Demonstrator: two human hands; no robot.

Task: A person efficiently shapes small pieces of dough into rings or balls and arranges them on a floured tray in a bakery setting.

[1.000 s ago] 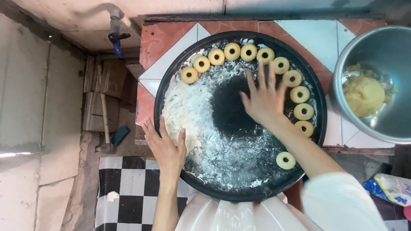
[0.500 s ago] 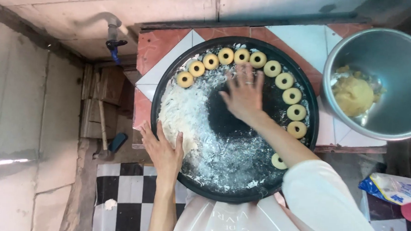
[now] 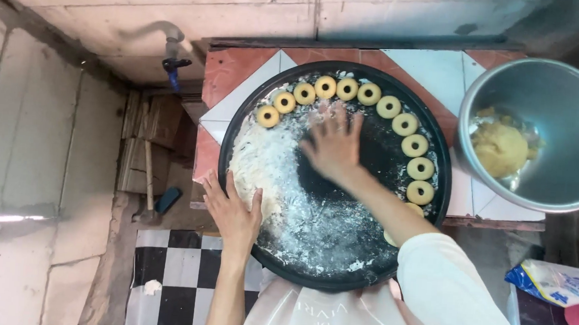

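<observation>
My right hand (image 3: pixel 333 145) lies flat in the middle of the round black tray (image 3: pixel 438 141), fingers spread and pressing on the floury surface; it grips nothing. My left hand (image 3: pixel 235 213) rests open at the tray's near-left rim, fingers splayed, palm against the edge and the thumb reaching onto the flour. The two hands are well apart, each on its own part of the tray.

White flour (image 3: pixel 263 161) covers the tray's left and near parts, thickest just beside my left hand, while a dark bare patch shows under and around my right palm. Ring-shaped pieces of dough (image 3: pixel 369 94) run in an arc along the far and right rim, each with a hole in its middle; one more is partly hidden behind my right forearm.

The tray sits on a tiled table (image 3: pixel 241 79) of red and white. To the right stands a metal bowl (image 3: pixel 562 92) with a lump of yellow dough (image 3: pixel 501 150) inside.
</observation>
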